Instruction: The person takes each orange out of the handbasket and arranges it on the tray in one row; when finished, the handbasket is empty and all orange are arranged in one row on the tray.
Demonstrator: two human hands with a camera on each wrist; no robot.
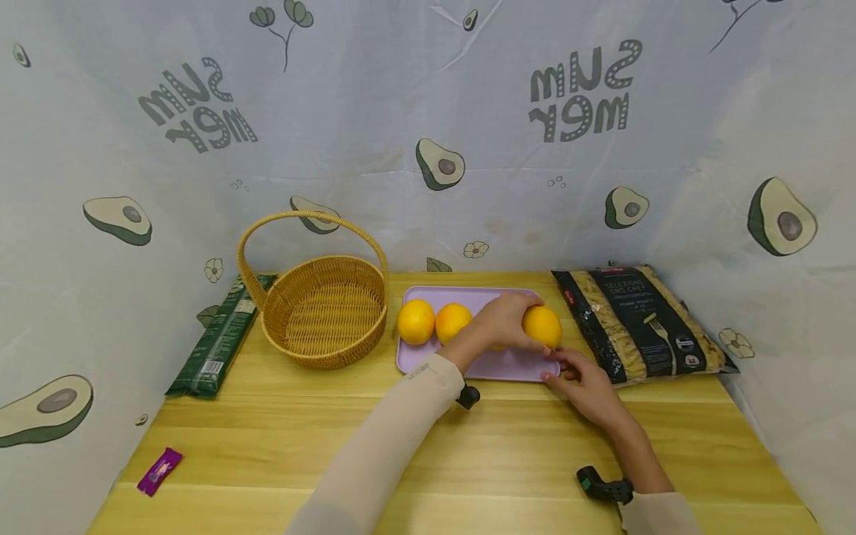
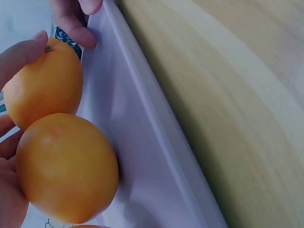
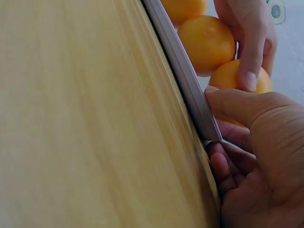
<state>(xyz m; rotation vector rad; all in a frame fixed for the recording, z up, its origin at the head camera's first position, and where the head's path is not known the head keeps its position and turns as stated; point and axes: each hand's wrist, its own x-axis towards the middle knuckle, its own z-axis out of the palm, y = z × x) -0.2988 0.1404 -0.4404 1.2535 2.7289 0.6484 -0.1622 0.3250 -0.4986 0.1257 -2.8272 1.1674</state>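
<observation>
Several oranges sit in a row on a lilac tray (image 1: 468, 297) by the back wall. My left hand (image 1: 501, 319) reaches over the tray and grips the rightmost orange (image 1: 542, 327), thumb near its stem end in the left wrist view. A neighbouring orange (image 2: 66, 168) touches the held one and is mostly hidden by this hand in the head view. At the tray's front right corner, my right hand (image 1: 588, 390) pinches the rim. In the right wrist view its thumb lies on top of the rim and its other fingers are curled below.
Left of the tray stands a wicker basket (image 1: 334, 312) with a tall handle, beside a green packet (image 1: 217, 342). A bag of pasta (image 1: 642, 323) lies close to the tray's right end. Near the table's left edge is a small purple wrapped sweet (image 1: 160, 472).
</observation>
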